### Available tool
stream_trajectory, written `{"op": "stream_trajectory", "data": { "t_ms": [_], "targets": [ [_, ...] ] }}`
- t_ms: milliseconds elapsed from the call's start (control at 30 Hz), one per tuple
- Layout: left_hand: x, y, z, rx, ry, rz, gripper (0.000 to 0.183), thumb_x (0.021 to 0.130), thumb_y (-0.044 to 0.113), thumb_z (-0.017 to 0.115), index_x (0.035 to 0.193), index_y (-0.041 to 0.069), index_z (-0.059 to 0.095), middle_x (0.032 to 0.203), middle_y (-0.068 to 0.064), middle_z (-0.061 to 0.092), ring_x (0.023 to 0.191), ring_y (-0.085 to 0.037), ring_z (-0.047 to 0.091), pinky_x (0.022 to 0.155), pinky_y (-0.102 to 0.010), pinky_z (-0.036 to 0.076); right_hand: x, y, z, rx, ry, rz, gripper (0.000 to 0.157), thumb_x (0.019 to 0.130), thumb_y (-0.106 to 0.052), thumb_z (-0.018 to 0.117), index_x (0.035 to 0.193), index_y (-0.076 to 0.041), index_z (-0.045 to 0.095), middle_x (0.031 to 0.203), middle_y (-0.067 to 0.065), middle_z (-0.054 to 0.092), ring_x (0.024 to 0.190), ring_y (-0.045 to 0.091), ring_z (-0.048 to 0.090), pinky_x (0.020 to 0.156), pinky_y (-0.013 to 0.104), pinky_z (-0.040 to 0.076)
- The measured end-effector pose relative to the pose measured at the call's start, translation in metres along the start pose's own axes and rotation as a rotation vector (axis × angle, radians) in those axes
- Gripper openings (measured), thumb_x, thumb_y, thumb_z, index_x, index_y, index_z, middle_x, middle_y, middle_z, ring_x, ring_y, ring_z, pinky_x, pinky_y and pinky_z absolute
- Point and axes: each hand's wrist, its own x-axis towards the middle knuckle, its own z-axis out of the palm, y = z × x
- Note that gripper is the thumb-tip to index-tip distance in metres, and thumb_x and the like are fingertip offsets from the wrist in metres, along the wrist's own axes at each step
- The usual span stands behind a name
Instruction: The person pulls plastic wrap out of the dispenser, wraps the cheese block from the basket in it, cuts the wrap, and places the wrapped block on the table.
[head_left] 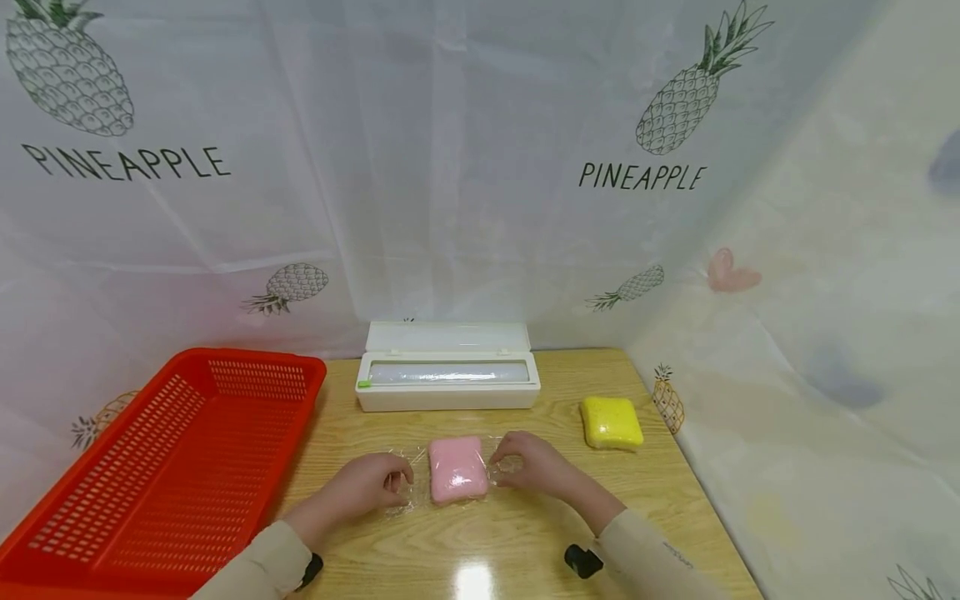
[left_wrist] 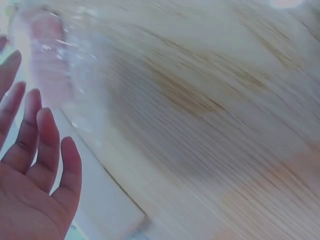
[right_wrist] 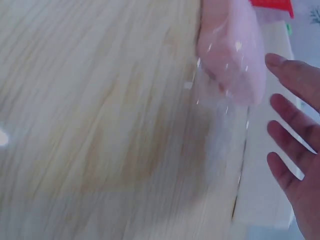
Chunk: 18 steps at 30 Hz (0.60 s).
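A pink, soft-looking square block (head_left: 457, 469) lies on the wooden table with clear plastic film (head_left: 417, 492) around it and spreading out at both sides. At the film's left side is my left hand (head_left: 365, 485), its fingers loosely bent and apart in the left wrist view (left_wrist: 37, 170). My right hand (head_left: 536, 463) is at the film's right side. The right wrist view shows its fingers (right_wrist: 295, 150) spread beside the wrapped block (right_wrist: 235, 55), with nothing visible gripped. Whether the fingertips touch the film is unclear.
Behind the block stands a white film dispenser (head_left: 450, 398) with its lid raised, a film roll and a green slider on its front edge. A yellow square block (head_left: 612, 423) lies at the right. A red plastic basket (head_left: 300, 417) stands at the left. Printed curtains enclose the table.
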Motion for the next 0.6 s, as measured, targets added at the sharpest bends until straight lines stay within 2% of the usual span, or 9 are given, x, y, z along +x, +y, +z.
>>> {"op": "stream_trajectory", "data": {
  "t_ms": [100, 200, 267, 400, 500, 600],
  "targets": [
    [0.007, 0.009, 0.001, 0.002, 0.013, 0.022, 0.017, 0.076, 0.016, 0.081, 0.087, 0.018, 0.068, 0.066, 0.016, 0.047, 0.063, 0.0, 0.045, 0.058, -0.023, 0.041, 0.015, -0.008, 0.006, -0.038, 0.021, -0.056, 0.024, 0.076, -0.013, 0.084, 0.097, -0.011, 0.073, 0.106, 0.002, 0.062, 0.102, 0.021, 0.057, 0.091, 0.037, 0.046],
    [0.012, 0.018, 0.003, -0.006, 0.024, 0.032, 0.016, 0.077, 0.01, 0.077, 0.087, 0.018, 0.068, 0.066, 0.014, 0.048, 0.062, -0.002, 0.044, 0.056, -0.023, 0.04, 0.03, -0.012, 0.013, -0.047, 0.001, -0.053, 0.028, 0.071, -0.015, 0.088, 0.095, -0.015, 0.072, 0.121, 0.005, 0.058, 0.113, 0.025, 0.053, 0.098, 0.041, 0.042],
    [0.015, 0.022, 0.005, -0.016, 0.029, 0.04, 0.016, 0.076, 0.008, 0.076, 0.086, 0.017, 0.067, 0.067, 0.013, 0.049, 0.062, -0.002, 0.044, 0.056, -0.023, 0.039, 0.037, -0.014, 0.017, 0.001, -0.03, -0.012, 0.027, 0.072, -0.014, 0.087, 0.094, -0.016, 0.071, 0.13, 0.007, 0.054, 0.121, 0.028, 0.048, 0.101, 0.044, 0.039],
    [0.019, 0.026, 0.011, -0.059, 0.022, 0.044, 0.014, 0.078, 0.008, 0.077, 0.084, 0.015, 0.067, 0.067, 0.01, 0.05, 0.065, -0.003, 0.045, 0.058, -0.023, 0.04, 0.052, -0.013, 0.023, 0.161, -0.07, 0.101, 0.012, 0.084, -0.015, 0.078, 0.093, -0.018, 0.071, 0.139, 0.01, 0.048, 0.129, 0.031, 0.042, 0.104, 0.05, 0.035],
    [0.021, 0.029, 0.017, -0.114, 0.006, 0.026, 0.014, 0.08, 0.012, 0.08, 0.087, 0.014, 0.068, 0.071, 0.011, 0.054, 0.068, -0.003, 0.047, 0.061, -0.023, 0.043, 0.061, -0.011, 0.025, 0.262, -0.089, 0.144, 0.005, 0.089, -0.014, 0.072, 0.094, -0.014, 0.07, 0.136, 0.012, 0.051, 0.127, 0.031, 0.044, 0.104, 0.049, 0.036],
    [0.02, 0.034, 0.022, -0.151, 0.005, 0.015, 0.017, 0.078, 0.013, 0.082, 0.09, 0.014, 0.069, 0.076, 0.012, 0.057, 0.069, -0.003, 0.05, 0.063, -0.023, 0.045, 0.065, -0.012, 0.023, 0.307, -0.135, 0.171, 0.008, 0.09, -0.011, 0.071, 0.097, -0.011, 0.069, 0.108, 0.006, 0.062, 0.099, 0.019, 0.055, 0.085, 0.035, 0.046]
  ]
}}
